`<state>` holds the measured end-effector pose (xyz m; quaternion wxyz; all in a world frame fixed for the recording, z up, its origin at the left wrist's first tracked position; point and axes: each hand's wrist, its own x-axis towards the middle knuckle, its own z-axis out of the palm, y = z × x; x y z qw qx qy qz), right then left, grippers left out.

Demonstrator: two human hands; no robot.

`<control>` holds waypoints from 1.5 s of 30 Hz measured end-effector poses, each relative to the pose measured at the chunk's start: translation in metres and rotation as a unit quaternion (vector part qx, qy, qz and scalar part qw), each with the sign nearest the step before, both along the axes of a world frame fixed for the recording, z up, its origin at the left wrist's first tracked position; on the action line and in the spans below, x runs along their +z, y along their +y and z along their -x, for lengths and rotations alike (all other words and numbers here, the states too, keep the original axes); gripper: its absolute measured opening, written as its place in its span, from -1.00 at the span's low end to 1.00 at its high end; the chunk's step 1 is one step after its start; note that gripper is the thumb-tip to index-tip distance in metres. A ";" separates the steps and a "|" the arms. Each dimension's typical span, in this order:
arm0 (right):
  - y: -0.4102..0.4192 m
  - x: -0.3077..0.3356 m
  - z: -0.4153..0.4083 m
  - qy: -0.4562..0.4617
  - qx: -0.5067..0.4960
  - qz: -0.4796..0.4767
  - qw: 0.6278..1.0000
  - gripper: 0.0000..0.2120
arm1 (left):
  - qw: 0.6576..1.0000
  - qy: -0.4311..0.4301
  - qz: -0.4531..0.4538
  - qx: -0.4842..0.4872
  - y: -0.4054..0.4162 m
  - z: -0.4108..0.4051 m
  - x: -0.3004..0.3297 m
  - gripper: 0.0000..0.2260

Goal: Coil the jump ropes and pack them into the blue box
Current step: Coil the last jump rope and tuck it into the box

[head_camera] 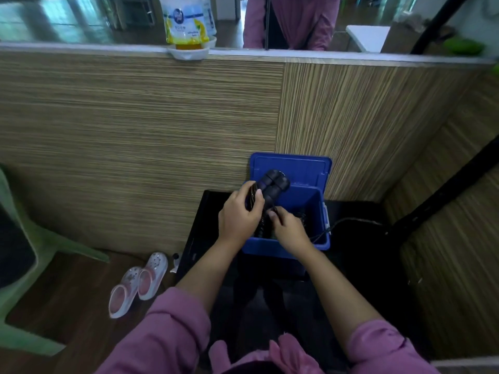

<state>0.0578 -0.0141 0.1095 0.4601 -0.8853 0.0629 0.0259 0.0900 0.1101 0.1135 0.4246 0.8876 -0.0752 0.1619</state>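
Before me: striped wood-grain wall panel [140, 125], mirror [81, 17] along frame top; dark wood floor [75, 298] lower left; green plastic chair [16, 238] at left edge.

wall: wood-grain panelling [140, 125] runs across the back and turns a corner at right
ledge: a pale sill [81, 47] tops the panelling
pouch: a clear refill pouch [189, 20] with yellow liquid stands in a white tray [187, 54] on the ledge
mirror: glass [67, 17] above the ledge reflects a pink garment
clogs: a pair of pale pink clogs [140, 282] lies on the dark wood floor [67, 298], left of the black stand [194, 238]
chair: a green plastic chair [16, 238] sits at far left
pole: a black bar [445, 193] slants across the right side
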 end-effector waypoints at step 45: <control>-0.030 0.073 -0.001 -0.134 0.157 0.217 0.954 -0.85 | 0.941 -0.104 -0.298 -0.118 0.039 0.010 -0.015 -0.47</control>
